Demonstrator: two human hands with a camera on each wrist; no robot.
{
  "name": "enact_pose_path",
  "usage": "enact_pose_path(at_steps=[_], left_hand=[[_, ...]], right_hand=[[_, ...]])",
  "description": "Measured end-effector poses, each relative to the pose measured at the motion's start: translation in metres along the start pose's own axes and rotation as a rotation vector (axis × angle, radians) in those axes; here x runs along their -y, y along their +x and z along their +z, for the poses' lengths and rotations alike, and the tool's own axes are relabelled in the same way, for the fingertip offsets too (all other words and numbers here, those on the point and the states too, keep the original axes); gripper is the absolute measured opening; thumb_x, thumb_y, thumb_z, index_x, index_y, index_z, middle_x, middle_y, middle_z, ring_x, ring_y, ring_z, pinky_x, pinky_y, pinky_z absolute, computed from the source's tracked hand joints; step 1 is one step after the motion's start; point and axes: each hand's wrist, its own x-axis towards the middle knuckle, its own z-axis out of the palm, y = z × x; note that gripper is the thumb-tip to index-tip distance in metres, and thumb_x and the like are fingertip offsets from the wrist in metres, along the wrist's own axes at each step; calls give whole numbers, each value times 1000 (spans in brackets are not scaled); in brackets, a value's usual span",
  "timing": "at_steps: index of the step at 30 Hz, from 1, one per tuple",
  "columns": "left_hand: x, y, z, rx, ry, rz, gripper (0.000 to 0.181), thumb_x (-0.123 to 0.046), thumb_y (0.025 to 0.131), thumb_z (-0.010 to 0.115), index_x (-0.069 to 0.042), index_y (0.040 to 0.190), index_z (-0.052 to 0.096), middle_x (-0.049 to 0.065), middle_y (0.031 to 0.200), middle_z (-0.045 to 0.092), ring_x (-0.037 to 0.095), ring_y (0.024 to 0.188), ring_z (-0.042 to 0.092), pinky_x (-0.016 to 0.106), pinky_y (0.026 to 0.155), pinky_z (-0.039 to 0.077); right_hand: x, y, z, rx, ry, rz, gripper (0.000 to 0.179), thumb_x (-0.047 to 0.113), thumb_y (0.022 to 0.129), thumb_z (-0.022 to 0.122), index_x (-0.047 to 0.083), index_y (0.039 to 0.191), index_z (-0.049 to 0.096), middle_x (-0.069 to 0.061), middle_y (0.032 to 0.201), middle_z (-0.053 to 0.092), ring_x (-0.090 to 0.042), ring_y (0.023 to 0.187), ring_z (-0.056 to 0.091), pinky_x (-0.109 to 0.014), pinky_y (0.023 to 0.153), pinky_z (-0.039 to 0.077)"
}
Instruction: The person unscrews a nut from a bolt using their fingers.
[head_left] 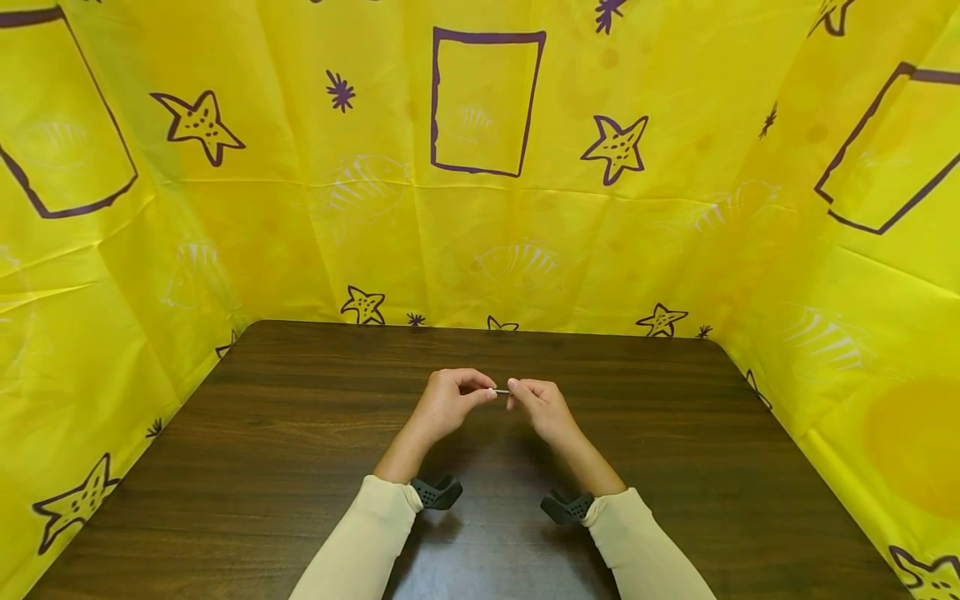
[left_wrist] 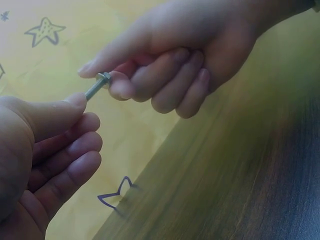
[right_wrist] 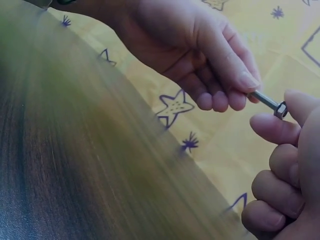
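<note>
Yellow sheet (head_left: 675,208): plastic, printed with purple stars and frames; walls in three sides of the table.
Table (head_left: 262,467): dark wood grain; both forearms in cream sleeves (head_left: 360,542) reach over its near edge.
Left hand (head_left: 448,402): raised above the table middle; thumb and forefinger pinch the plain end of the bolt, other fingers curled.
Right hand (head_left: 543,408): just beside the left; thumb and forefinger pinch the nut, other fingers curled.
Bolt (left_wrist: 94,90): metal, held between both hands; long axis runs left to right, roughly level.
Nut (right_wrist: 280,109): hexagonal, on the bolt's right end.
</note>
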Motion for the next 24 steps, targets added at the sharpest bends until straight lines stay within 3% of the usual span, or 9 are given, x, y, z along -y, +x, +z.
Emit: enact_pose_path(at_steps=[12, 24], left_hand=[[4, 0, -1, -25, -2, 59, 4, -12, 85, 76, -11, 88, 76, -5, 81, 70, 10, 71, 61, 28, 63, 50], [1, 0, -4, -10, -13, 8, 4, -14, 86, 76, -11, 89, 76, -4, 83, 70, 11, 74, 62, 29, 66, 51]], right_hand=[[-2, 1, -2, -3, 61, -34, 17, 1, 93, 63, -16, 91, 64, 3, 54, 40, -6, 47, 32, -22, 46, 27], [-4, 1, -3, -17, 75, -94, 17, -6, 85, 70, -14, 100, 65, 4, 53, 34, -5, 45, 29, -20, 45, 23]])
